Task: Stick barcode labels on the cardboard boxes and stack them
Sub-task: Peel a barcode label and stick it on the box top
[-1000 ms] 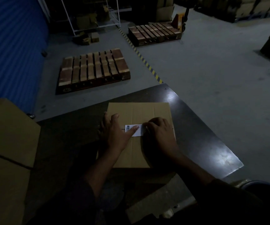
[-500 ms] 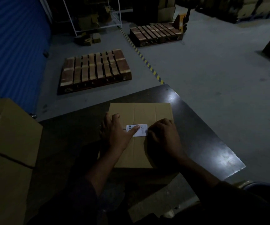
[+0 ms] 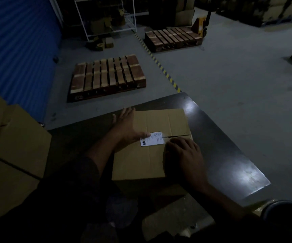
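Your fingers [image 3: 127,114] on the left hand [image 3: 126,127] are spread out flat. They reach over the far left edge of the cardboard box [image 3: 150,155], and your left thumb presses on the left end of the barcode label [image 3: 152,138]. This hand holds nothing; it lies open on the box.

Your right hand [image 3: 184,155] rests flat on the box top, just to the right of the label. Its fingers are bent a little and lie close together, with the tips near the label's right edge. It grips nothing either.

You can see the white label stuck near the middle of the box top, right by the taped seam. Its small black bars sit at the lower left corner.

That box lies on the dark, shiny worktop [image 3: 229,155], close to you. More brown boxes [image 3: 15,151] are piled up at your left side, next to the worktop.

On the grey floor past the worktop sits a wooden pallet [image 3: 106,76]. Another pallet [image 3: 173,38] lies farther back, across a yellow and black striped line [image 3: 161,67]. You have a blue wall [image 3: 18,50] at your left.
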The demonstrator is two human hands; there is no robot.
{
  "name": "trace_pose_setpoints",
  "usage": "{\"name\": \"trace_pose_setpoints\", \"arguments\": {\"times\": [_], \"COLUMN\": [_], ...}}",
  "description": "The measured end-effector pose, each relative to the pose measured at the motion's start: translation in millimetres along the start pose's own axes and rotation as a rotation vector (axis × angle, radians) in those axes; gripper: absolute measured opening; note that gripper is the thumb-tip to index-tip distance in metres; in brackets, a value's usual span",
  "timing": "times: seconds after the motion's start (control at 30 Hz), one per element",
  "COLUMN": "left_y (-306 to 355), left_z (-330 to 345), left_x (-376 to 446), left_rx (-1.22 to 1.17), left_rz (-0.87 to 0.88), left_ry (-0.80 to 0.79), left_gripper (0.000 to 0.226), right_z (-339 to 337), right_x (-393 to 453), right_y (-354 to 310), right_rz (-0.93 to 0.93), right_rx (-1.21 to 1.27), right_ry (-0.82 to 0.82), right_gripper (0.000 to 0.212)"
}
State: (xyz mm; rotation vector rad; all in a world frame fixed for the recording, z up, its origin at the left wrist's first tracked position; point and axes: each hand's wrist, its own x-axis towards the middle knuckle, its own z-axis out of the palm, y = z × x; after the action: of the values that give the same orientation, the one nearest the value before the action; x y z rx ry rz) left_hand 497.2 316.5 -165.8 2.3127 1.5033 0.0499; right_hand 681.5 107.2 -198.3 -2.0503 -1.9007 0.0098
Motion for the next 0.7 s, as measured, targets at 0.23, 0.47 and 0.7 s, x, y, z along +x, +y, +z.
{"name": "trace_pose_setpoints", "arguments": {"times": [0.23, 0.47, 0.7], "left_y": [-12, -3, -6], "left_z": [3, 27, 39], "left_x": [-16, -53, -57], "left_rx": [-0.017, -0.084, -0.169], "left_rz": [-0.167, -0.223, -0.214], "left_ry": [-0.032, 0.171, 0.274], "left_gripper": [0.167, 0.155, 0.146], "right_z": [-12, 1, 12], "right_x": [27, 39, 32], "right_y": [43, 13, 4], "right_rz": [-0.172, 0.025, 0.139], "right_rx": [0.09, 0.179, 0.18], "right_ry": [-0.042, 0.063, 0.094], "right_gripper": [0.056, 0.028, 0.024]}}
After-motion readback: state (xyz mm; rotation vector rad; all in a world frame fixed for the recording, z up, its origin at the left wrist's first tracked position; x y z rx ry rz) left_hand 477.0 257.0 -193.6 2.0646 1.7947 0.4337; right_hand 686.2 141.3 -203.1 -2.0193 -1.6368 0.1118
